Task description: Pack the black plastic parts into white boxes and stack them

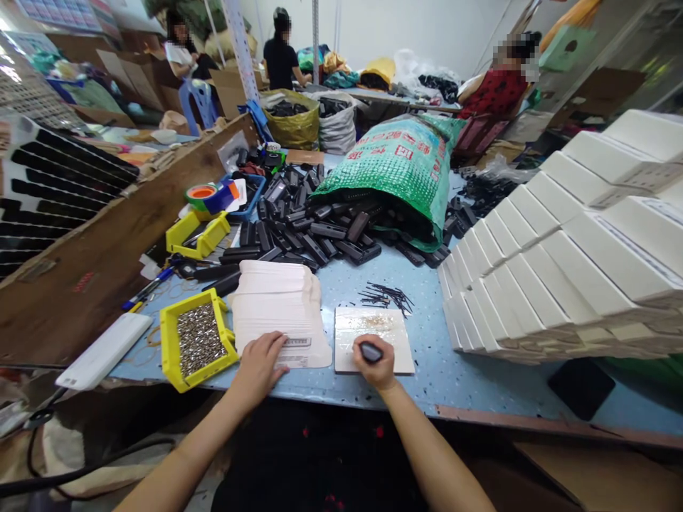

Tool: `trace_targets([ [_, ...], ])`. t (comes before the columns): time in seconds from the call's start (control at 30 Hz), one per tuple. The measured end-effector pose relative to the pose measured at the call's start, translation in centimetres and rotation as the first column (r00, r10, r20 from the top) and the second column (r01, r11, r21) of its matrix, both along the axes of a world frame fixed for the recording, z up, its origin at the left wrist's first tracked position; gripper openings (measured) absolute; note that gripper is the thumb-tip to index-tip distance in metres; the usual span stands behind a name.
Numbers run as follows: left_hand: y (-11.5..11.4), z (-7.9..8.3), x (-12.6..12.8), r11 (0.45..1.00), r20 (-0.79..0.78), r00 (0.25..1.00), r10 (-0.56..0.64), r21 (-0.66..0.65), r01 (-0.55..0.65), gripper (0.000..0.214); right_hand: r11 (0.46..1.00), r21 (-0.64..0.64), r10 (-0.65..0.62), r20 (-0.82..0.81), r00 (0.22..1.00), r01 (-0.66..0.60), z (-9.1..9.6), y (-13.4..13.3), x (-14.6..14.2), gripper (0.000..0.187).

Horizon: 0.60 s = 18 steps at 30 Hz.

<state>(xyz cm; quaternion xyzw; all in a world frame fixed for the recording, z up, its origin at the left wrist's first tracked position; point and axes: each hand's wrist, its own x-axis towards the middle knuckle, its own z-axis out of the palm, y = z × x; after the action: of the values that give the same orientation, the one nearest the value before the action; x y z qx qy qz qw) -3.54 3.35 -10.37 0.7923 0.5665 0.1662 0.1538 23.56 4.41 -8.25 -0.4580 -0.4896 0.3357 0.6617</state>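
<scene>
My left hand point(262, 363) rests flat, fingers spread, on a fanned stack of white folded cartons point(277, 306) near the table's front edge. My right hand point(375, 364) is closed round a small black oblong part point(371, 351), pressing it down on a white tile point(373, 328). A yellow bin of small metal screws point(198, 340) sits just left of my left hand. Thin black pins point(385, 294) lie scattered behind the tile. A heap of black plastic cases point(314, 220) spills from a green woven sack point(400, 171) in the middle of the blue table point(459, 377).
Rows of white boxes point(565, 263) are stacked at the right. A wooden board point(107, 263) walls off the left side, with yellow bins point(197, 235), tape rolls point(205, 193) and a white power bank point(104, 351) beside it. Three other people work at the far tables.
</scene>
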Motion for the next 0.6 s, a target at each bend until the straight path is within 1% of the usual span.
trace_targets([
  [0.03,0.6,0.3,-0.9,0.999,-0.108,0.993,-0.038,-0.024,0.036,0.05,0.998,-0.07,-0.01,-0.019,1.0,0.009,-0.6,0.7,0.5,0.018],
  [0.07,1.1,0.7,-1.3,0.996,-0.191,0.978,-0.082,-0.059,0.072,0.051,0.987,-0.147,-0.07,-0.072,0.995,0.059,-1.2,1.4,1.0,0.019],
  [0.1,1.6,1.2,-1.4,0.99,-0.251,0.96,-0.121,-0.094,0.1,0.05,0.965,-0.228,-0.159,-0.114,0.981,0.13,-1.7,2.0,1.4,0.021],
  [0.13,2.0,1.7,-1.1,0.986,-0.293,0.945,-0.148,-0.121,0.117,0.049,0.932,-0.296,-0.253,-0.116,0.96,0.21,-2.2,2.6,1.8,0.025],
  [0.17,2.3,2.3,-0.7,0.982,-0.32,0.933,-0.165,-0.139,0.126,0.048,0.896,-0.337,-0.33,-0.069,0.942,0.289,-2.7,3.0,2.2,0.032],
  [0.2,2.5,2.7,-0.2,0.98,-0.333,0.927,-0.174,-0.147,0.132,0.047,0.866,-0.341,-0.382,0.02,0.924,0.366,-3.1,3.3,2.5,0.037],
  [0.23,2.7,3.1,0.4,0.98,-0.335,0.925,-0.177,-0.146,0.135,0.046,0.847,-0.307,-0.413,0.134,0.901,0.434,-3.6,3.4,2.9,0.039],
  [0.3,2.7,3.4,1.2,0.983,-0.333,0.928,-0.165,-0.137,0.126,0.049,0.847,-0.163,-0.43,0.352,0.831,0.507,-4.4,3.6,3.5,0.032],
  [0.33,2.7,3.4,1.5,0.984,-0.33,0.931,-0.157,-0.135,0.118,0.051,0.857,-0.094,-0.421,0.439,0.794,0.506,-4.7,3.6,3.8,0.027],
  [0.4,2.7,3.4,1.6,0.986,-0.316,0.94,-0.132,-0.137,0.093,0.052,0.875,-0.006,-0.4,0.556,0.729,0.484,-5.2,3.8,4.4,0.019],
  [0.47,2.8,4.0,1.3,0.985,-0.286,0.951,-0.118,-0.157,0.075,0.047,0.882,0.033,-0.396,0.591,0.702,0.47,-5.1,3.8,4.7,0.017],
  [0.5,2.8,4.5,1.1,0.98,-0.262,0.957,-0.127,-0.182,0.08,0.04,0.875,0.054,-0.422,0.574,0.702,0.482,-4.8,3.6,4.7,0.018],
  [0.57,2.8,6.2,0.6,0.962,-0.204,0.963,-0.175,-0.243,0.123,0.023,0.85,0.114,-0.5,0.481,0.72,0.513,-3.6,2.7,4.2,0.021],
  [0.6,2.6,7.2,0.5,0.947,-0.149,0.967,-0.205,-0.279,0.157,0.017,0.856,0.143,-0.506,0.427,0.75,0.497,-2.7,2.0,3.6,0.019],
])
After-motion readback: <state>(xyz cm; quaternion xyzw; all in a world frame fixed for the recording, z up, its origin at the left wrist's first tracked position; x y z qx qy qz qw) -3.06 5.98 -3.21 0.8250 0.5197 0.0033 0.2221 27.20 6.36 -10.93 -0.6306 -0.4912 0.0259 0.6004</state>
